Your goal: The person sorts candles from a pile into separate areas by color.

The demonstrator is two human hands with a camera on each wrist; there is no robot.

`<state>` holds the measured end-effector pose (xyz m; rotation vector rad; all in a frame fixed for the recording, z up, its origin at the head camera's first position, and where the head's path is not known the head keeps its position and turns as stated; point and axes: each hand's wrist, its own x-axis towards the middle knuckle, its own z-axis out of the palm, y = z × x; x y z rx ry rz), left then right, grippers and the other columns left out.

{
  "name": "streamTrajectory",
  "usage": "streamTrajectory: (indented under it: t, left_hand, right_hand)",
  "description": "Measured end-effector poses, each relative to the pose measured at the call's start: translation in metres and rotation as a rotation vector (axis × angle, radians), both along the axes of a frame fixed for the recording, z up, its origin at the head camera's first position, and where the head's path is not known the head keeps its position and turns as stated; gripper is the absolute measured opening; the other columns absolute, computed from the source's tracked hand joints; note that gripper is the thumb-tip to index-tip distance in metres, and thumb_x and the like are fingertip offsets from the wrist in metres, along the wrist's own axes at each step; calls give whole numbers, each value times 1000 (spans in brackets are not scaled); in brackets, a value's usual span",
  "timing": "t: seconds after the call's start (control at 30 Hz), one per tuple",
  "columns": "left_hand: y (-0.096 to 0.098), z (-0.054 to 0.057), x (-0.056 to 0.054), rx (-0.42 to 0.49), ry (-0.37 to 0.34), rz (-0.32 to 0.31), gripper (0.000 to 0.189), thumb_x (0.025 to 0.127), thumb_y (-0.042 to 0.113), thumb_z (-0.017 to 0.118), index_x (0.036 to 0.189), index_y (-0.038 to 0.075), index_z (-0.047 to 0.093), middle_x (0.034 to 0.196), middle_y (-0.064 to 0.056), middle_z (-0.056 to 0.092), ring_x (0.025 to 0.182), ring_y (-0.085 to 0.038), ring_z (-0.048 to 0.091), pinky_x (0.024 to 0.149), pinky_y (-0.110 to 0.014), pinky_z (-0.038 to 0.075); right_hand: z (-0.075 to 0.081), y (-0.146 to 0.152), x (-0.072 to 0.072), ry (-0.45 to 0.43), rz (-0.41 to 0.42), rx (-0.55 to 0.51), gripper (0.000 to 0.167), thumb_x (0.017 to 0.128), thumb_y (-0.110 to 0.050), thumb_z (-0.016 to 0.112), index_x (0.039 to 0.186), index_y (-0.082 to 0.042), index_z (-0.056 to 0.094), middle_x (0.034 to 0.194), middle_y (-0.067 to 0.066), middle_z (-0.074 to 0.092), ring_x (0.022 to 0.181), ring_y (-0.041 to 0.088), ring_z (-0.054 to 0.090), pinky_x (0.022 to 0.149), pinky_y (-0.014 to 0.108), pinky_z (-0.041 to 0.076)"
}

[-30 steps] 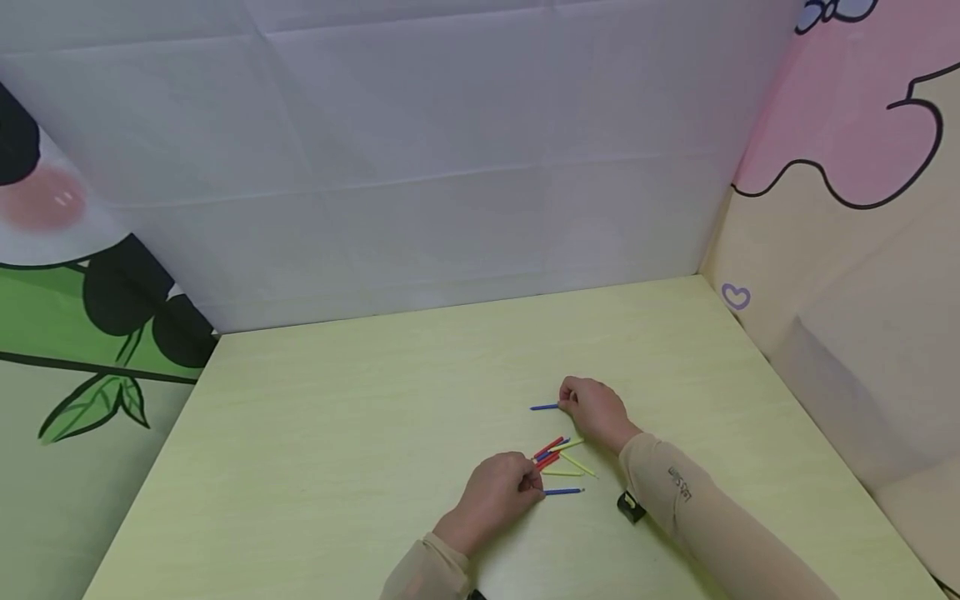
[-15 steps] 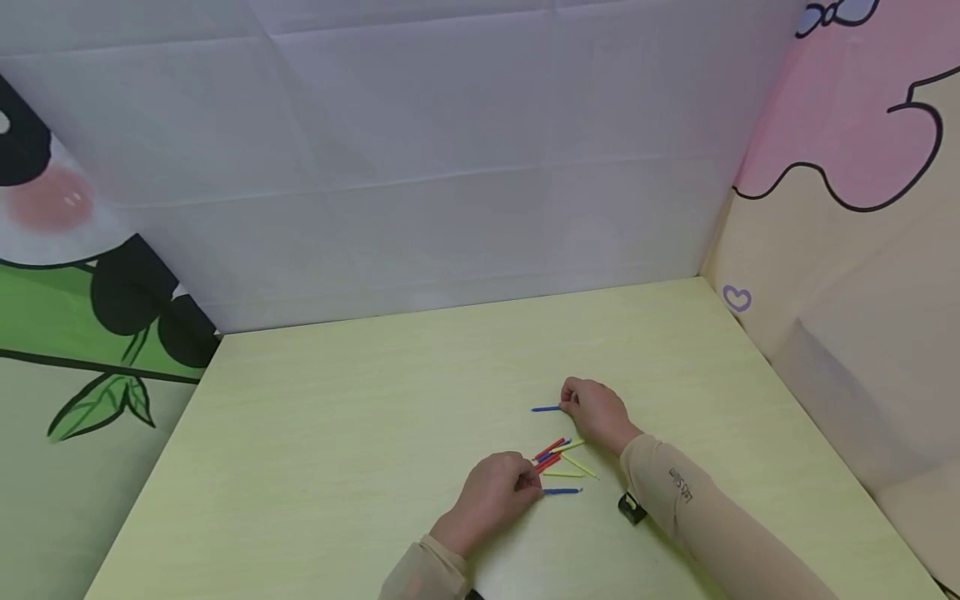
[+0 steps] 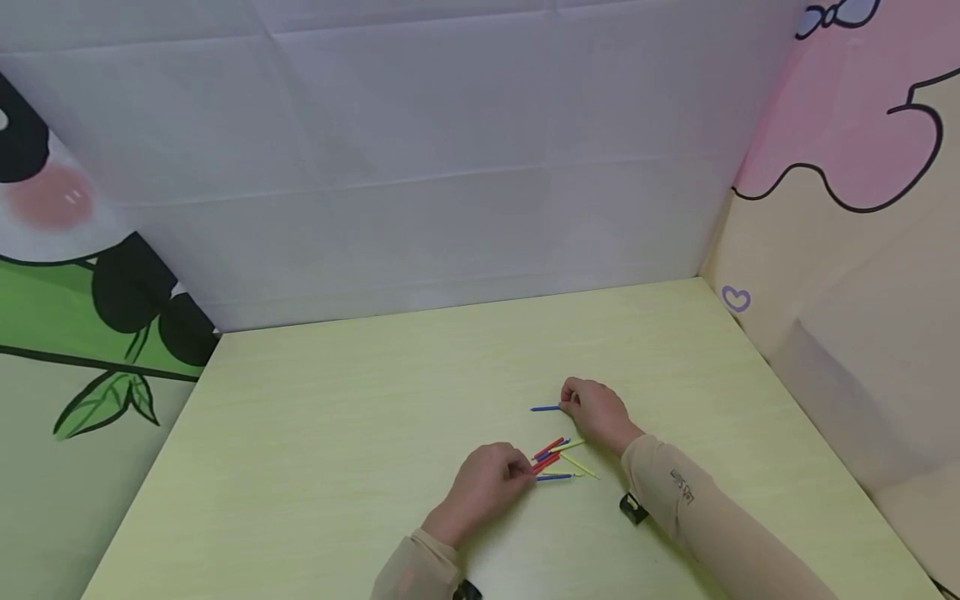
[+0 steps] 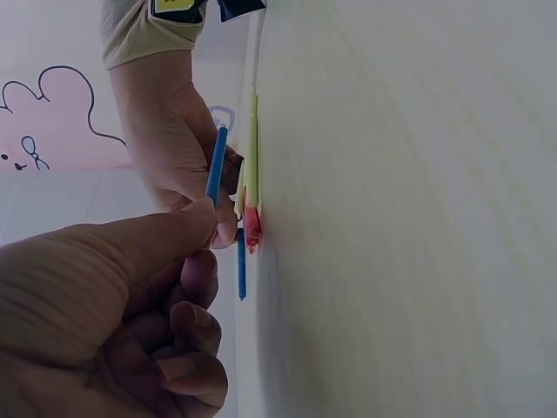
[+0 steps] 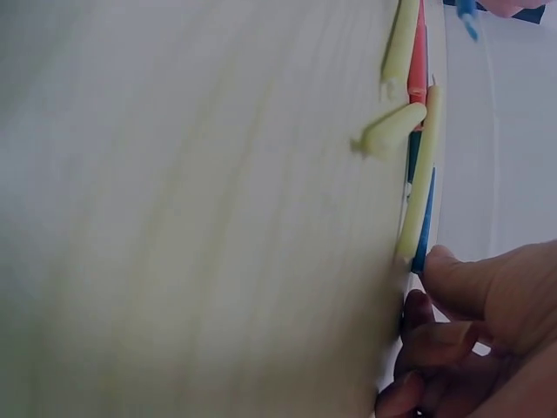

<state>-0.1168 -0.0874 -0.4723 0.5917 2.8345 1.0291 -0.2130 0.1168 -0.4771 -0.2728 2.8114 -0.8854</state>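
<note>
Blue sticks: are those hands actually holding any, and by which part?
Yes, two. The left hand pinches one blue stick by one end; the right hand pinches another blue stick, also by one end.

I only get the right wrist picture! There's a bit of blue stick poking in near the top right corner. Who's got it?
Observer: The left hand. In the left wrist view it pinches that blue stick by one end.

Operator: Cool! Is the other blue stick, by the right hand's thumb, squished against the long yellow stick?

Observer: No. The head view shows the right hand pinching the second blue stick, with bare table between it and the pile of sticks.
</note>
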Motion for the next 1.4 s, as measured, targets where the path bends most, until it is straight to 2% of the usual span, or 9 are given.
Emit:
streamTrajectory:
  t: [0.17,0.47,0.83,1.13,1.4]
  left_hand:
    - [-3,-2,-4,30,-4,10,6,82,17,77,78,17,74,71,15,57,64,0,48,60,-20,41]
    - [-10,-5,-12,92,-60,59,6,83,15,77,78,17,74,69,15,57,64,-2,48,60,-22,42]
    - [-14,-5,-20,113,-120,85,4,86,16,75,82,15,73,72,11,57,68,-8,49,63,-24,43]
    - [-17,-6,-28,118,-85,104,5,85,14,75,81,16,73,71,12,58,66,-7,49,62,-23,43]
    - [-16,-6,-34,136,-89,121,5,85,15,76,81,15,72,70,10,57,65,-8,48,60,-23,42]
  right_hand:
    - [0,2,2,1,-1,-18,8,92,-14,68,91,-13,60,76,1,55,71,19,49,66,33,39]
    - [1,4,5,2,-15,-68,6,93,-14,67,94,-12,61,76,1,54,71,18,48,66,33,39]
    - [-3,10,11,-13,-20,-113,5,94,-13,65,95,-10,62,81,2,56,77,19,50,72,35,43]
    - [-1,12,20,-19,-3,-143,7,94,-15,65,95,-9,64,82,-1,58,79,17,52,75,36,44]
    - [2,12,24,-13,22,-148,6,94,-14,65,91,-9,65,82,-2,58,78,16,51,74,35,44]
